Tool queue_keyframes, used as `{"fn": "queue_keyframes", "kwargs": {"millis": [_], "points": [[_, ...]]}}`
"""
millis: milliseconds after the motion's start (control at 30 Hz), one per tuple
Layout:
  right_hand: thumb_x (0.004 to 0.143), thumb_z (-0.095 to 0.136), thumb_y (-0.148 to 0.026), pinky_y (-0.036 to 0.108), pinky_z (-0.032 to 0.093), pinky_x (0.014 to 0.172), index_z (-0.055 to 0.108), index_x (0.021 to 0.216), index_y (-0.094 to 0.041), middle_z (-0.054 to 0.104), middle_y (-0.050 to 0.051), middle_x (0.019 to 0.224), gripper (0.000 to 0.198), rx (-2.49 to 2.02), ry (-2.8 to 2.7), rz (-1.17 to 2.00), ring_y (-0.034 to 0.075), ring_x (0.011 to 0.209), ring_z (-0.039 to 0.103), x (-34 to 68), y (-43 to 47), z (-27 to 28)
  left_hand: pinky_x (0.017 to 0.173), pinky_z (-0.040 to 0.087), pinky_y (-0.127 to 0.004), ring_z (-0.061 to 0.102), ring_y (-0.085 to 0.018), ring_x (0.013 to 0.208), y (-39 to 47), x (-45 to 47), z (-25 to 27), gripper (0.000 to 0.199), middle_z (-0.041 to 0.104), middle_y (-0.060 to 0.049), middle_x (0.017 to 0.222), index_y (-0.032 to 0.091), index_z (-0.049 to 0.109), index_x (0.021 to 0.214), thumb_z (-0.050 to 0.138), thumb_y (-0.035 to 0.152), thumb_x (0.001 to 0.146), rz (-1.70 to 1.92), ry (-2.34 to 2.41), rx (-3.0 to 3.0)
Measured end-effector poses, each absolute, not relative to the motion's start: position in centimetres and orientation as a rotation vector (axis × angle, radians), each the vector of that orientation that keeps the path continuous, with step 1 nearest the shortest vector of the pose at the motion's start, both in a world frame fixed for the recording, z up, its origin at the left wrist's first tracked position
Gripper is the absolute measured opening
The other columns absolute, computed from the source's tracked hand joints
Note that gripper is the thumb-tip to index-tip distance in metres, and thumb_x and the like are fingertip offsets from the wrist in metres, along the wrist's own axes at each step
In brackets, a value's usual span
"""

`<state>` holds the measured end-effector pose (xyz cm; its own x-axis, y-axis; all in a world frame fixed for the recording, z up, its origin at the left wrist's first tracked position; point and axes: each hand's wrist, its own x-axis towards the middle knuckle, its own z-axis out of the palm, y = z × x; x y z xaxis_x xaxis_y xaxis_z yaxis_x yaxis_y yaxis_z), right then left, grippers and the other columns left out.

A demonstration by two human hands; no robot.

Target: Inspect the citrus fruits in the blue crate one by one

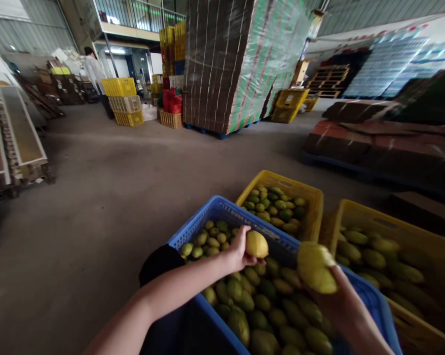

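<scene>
My left hand (241, 251) is closed around a yellow lemon (257, 244), held over the blue crate (217, 204). To the right, my right hand (337, 296) grips a yellow-green lemon (316, 266) above the same crate's right part. Motion blurs this hand, and I cannot tell whether it holds one fruit or two. Below both hands, green and yellowish lemons (237, 288) fill much of the blue crate. A dark thing, perhaps clothing (159, 264), shows beside the crate's left edge.
Two yellow crates (318, 197) (343, 209) of similar fruit stand beyond and right of the blue one. A tall wrapped stack (222, 69) rises ahead, near stacked yellow crates (119, 88). Metal-framed equipment (18, 128) stands left; a person (94, 71) is in the background.
</scene>
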<state>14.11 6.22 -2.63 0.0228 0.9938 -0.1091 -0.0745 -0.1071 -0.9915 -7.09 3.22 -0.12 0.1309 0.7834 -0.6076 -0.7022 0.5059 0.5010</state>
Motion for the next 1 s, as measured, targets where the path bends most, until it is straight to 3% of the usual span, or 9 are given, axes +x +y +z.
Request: {"fn": "queue_keyframes", "kwargs": {"millis": [67,200,267,367,433,567,700,867,1000], "points": [[0.068,0.065,-0.065,0.051,0.059,0.070,0.073,0.080,-0.032,0.075,0.019,0.100,0.037,-1.218,-0.860,1.422,0.037,0.086,0.074,15.6,5.8,-1.5,0.031,0.020,-0.017,0.047,-0.010,0.039,3.2,-6.1,-0.2,0.056,0.065,-0.011,0.067,0.011,0.064,0.084,0.031,0.055,0.094,1.082,0.901,0.124],[0.052,0.079,-0.056,0.046,0.059,0.059,0.069,0.082,-0.028,0.076,0.015,0.096,0.043,-1.149,-0.753,1.564,0.036,0.077,0.074,16.3,4.1,-0.7,0.038,0.034,-0.018,0.053,-0.011,0.044,2.5,-4.8,0.2,0.045,0.063,-0.006,0.067,0.012,0.061,0.093,0.050,0.055,0.088,1.100,0.852,0.232],[0.046,0.084,-0.052,0.041,0.057,0.052,0.068,0.083,-0.025,0.075,0.011,0.086,0.048,-1.175,-0.781,1.565,0.031,0.068,0.071,15.7,3.4,-0.7,0.046,0.043,-0.020,0.061,-0.013,0.054,1.9,-4.7,0.7,0.046,0.066,-0.004,0.079,0.016,0.059,0.107,0.068,0.051,0.078,1.137,0.813,0.340],[0.042,0.090,-0.046,0.035,0.057,0.053,0.067,0.087,-0.021,0.073,0.005,0.077,0.057,-1.261,-0.897,1.454,0.025,0.063,0.068,14.6,3.2,-1.1,0.060,0.051,-0.025,0.067,-0.016,0.073,1.2,-4.8,1.3,0.065,0.065,-0.002,0.104,0.029,0.055,0.122,0.084,0.039,0.064,1.235,0.768,0.523],[0.042,0.091,-0.044,0.034,0.058,0.057,0.067,0.092,-0.020,0.074,0.004,0.079,0.061,-1.283,-0.994,1.366,0.024,0.064,0.068,14.2,3.2,-1.4,0.066,0.052,-0.027,0.066,-0.018,0.083,1.0,-5.1,1.3,0.068,0.063,-0.004,0.112,0.028,0.057,0.119,0.089,0.036,0.059,1.273,0.813,0.638],[0.045,0.090,-0.048,0.032,0.058,0.058,0.066,0.098,-0.019,0.073,0.003,0.080,0.065,-1.239,-1.023,1.299,0.022,0.064,0.067,14.0,3.4,-1.3,0.074,0.050,-0.029,0.063,-0.020,0.090,1.3,-5.8,1.0,0.060,0.064,-0.005,0.103,0.019,0.061,0.100,0.093,0.037,0.052,1.338,0.955,0.880],[0.043,0.091,-0.043,0.030,0.057,0.061,0.068,0.099,-0.020,0.074,0.002,0.083,0.065,-1.230,-1.138,1.228,0.021,0.069,0.067,14.2,3.2,-0.7,0.085,0.050,-0.029,0.063,-0.018,0.096,0.9,-5.8,1.2,0.062,0.063,-0.003,0.112,0.023,0.065,0.106,0.094,0.029,0.052,1.382,0.893,1.049],[0.047,0.086,-0.051,0.032,0.058,0.062,0.067,0.092,-0.020,0.074,0.003,0.082,0.058,-1.275,-1.161,1.188,0.024,0.070,0.068,14.1,2.6,-0.4,0.092,0.050,-0.035,0.063,-0.022,0.103,-0.4,-4.5,1.7,0.072,0.064,-0.006,0.113,0.025,0.064,0.111,0.096,0.028,0.047,1.382,0.815,0.978],[0.051,0.085,-0.049,0.034,0.059,0.065,0.066,0.098,-0.020,0.074,0.004,0.086,0.059,-1.197,-1.316,0.967,0.024,0.073,0.069,13.8,1.8,-0.3,0.099,0.048,-0.037,0.061,-0.025,0.110,-0.9,-4.5,2.1,0.067,0.065,-0.007,0.114,0.023,0.065,0.107,0.096,0.025,0.047,1.432,0.871,1.044]]}}
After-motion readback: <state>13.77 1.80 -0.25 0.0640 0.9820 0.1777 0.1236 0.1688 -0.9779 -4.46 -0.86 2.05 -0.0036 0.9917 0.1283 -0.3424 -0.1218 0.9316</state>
